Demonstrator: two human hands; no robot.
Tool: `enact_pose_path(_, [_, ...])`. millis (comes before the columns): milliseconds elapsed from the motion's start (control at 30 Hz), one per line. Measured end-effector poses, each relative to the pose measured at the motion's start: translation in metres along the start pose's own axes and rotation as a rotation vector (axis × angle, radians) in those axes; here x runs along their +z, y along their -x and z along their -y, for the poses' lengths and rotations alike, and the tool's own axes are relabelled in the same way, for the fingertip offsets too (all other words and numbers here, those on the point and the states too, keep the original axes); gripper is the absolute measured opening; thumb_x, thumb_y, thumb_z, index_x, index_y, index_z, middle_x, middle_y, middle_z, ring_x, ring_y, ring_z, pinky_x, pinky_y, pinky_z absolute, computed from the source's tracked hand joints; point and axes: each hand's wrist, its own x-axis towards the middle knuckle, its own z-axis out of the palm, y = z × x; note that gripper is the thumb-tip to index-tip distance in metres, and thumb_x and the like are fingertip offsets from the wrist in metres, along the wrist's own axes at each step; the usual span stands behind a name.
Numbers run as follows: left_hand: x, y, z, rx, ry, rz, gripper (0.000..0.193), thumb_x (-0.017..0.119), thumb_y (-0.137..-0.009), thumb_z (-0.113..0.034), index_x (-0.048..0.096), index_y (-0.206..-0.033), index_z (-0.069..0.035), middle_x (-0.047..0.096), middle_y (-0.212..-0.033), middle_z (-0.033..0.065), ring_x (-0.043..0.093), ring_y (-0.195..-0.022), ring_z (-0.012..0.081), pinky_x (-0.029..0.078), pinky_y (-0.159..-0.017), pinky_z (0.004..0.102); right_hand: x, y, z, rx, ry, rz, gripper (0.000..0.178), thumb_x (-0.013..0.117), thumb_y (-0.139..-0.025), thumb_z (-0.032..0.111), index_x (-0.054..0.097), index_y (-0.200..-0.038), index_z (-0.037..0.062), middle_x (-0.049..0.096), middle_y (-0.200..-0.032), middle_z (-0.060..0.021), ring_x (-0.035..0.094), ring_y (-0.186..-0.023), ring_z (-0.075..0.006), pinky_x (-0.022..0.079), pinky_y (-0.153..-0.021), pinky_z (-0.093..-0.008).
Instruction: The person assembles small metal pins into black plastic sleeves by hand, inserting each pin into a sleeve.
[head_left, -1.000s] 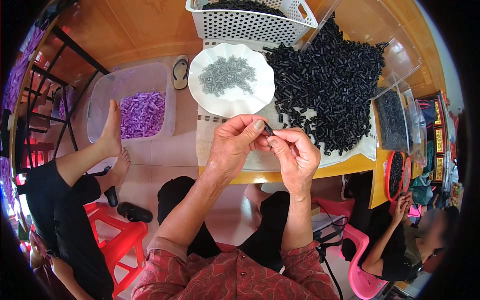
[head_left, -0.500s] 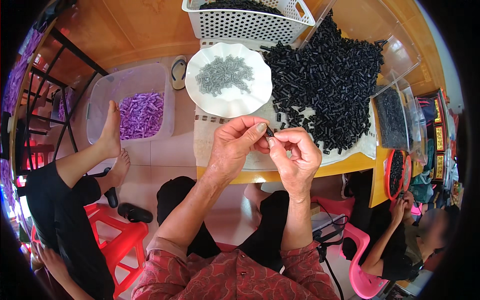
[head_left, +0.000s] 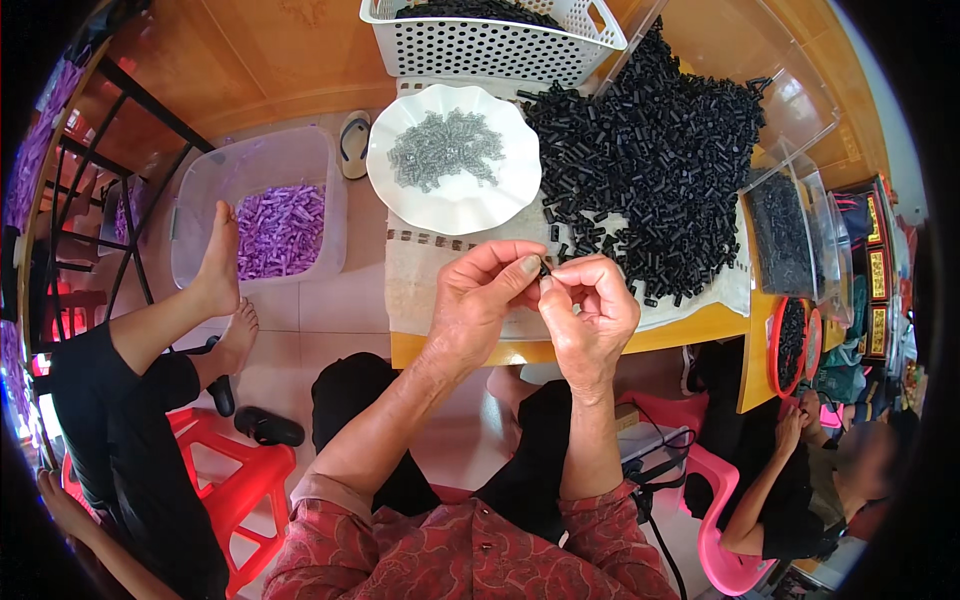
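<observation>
Over the table's front edge, my left hand [head_left: 482, 298] and my right hand [head_left: 590, 318] meet fingertip to fingertip. Pinched between them is a small black cylindrical piece [head_left: 544, 269], mostly covered by the thumbs and fingers. Just beyond stands a white wavy-rimmed plate [head_left: 515, 193] bearing a heap of small clear pieces [head_left: 440, 150]. A big pile of short black cylindrical pieces [head_left: 650, 175] spreads to the right of the plate, some lying loose close to my right hand. Under the plate and pile lies a pale cloth [head_left: 415, 285].
Behind the plate is a white perforated basket [head_left: 490, 50] with black pieces. On the left floor sits a clear bin [head_left: 335, 235] of purple pieces [head_left: 280, 230], beside another person's bare feet [head_left: 222, 265]. A person at right works near a red tray [head_left: 778, 345]; a red stool [head_left: 240, 490] stands lower left.
Both hands keep the black piece between the fingertips; the fingers have shifted slightly and the piece has tilted a little. At lower left, another person's hand has moved.
</observation>
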Motion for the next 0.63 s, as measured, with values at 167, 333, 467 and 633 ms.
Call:
enact_pose_path(167, [0.006,0.004,0.005,-0.131,0.168,-0.053,0.016,0.061,-0.095,-0.007,0.067,-0.108,0.0,0.067,-0.087,0.0037,0.063,-0.075,0.0101,0.054,-0.071,0.0271,-0.001,0.003,-0.002,-0.001,0.039,-0.01,0.014,0.063,-0.076,-0.011,0.056,-0.079,0.0003,0.059,-0.081,-0.0045,0.053,-0.063,-0.005,0.043,-0.054,-0.0198])
enact_pose_path(333, [0.008,0.006,0.005,0.047,-0.143,-0.084,0.016,0.06,-0.095,-0.008,0.066,-0.107,0.0,0.067,-0.087,0.0052,0.064,-0.075,0.0114,0.055,-0.073,0.0303,-0.002,0.002,0.003,-0.077,0.175,0.044,0.015,0.059,-0.076,-0.015,0.054,-0.08,-0.0012,0.058,-0.088,-0.008,0.051,-0.067,-0.0064,0.043,-0.059,-0.0193])
enact_pose_path(467, [0.004,0.007,0.005,-0.112,0.238,-0.044,0.017,0.059,-0.096,-0.008,0.065,-0.108,0.001,0.067,-0.088,0.0058,0.063,-0.076,0.0118,0.055,-0.074,0.0304,0.001,0.002,-0.003,0.038,-0.093,-0.024,0.015,0.065,-0.076,-0.011,0.055,-0.076,0.0008,0.06,-0.079,-0.0041,0.051,-0.06,-0.0047,0.042,-0.052,-0.0193])
enact_pose_path(633, [-0.002,0.004,0.002,-0.094,0.276,-0.017,0.018,0.059,-0.096,-0.008,0.065,-0.11,0.001,0.067,-0.09,0.0061,0.062,-0.078,0.013,0.055,-0.076,0.0321,0.004,0.002,0.001,0.158,-0.276,-0.008,0.012,0.066,-0.079,-0.009,0.057,-0.083,-0.001,0.061,-0.088,-0.0082,0.059,-0.069,-0.0076,0.048,-0.062,-0.0194])
